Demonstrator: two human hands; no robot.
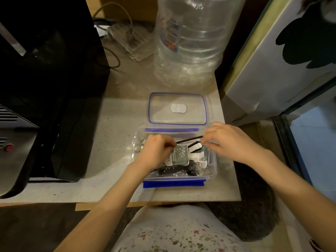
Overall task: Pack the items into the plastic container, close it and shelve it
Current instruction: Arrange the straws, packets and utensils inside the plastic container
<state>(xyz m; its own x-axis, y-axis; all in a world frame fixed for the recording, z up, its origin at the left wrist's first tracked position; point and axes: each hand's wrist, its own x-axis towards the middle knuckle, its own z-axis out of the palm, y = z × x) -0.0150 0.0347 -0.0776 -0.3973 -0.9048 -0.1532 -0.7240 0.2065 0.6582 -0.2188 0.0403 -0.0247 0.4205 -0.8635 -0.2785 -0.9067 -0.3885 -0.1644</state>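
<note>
- Over the open container (212, 171), both hands reach in among the items; the left hand (154, 151) has its fingers curled together at the top edge of a grey sachet (179, 154), pinching it.
- Right hand (229, 140): thumb and fingertips pinched together by the white packets (195, 148) at the far right of the container; what they grip I cannot tell.
- Two thin black sticks (190, 139) run slantwise between the hands, over the packets.
- Black cutlery in clear wrap (174, 171) lies along the near side of the container, under the sachet.
- Container: clear, with blue latches on its near and far sides, standing on a speckled counter (112, 142).
- Lid (177, 108): clear with a blue rim, lying flat on the counter just beyond the container, touching or nearly so.
- Behind the lid stands a big clear water jug (192, 42).
- Left of the container, well apart, is a black appliance (45, 88).
</note>
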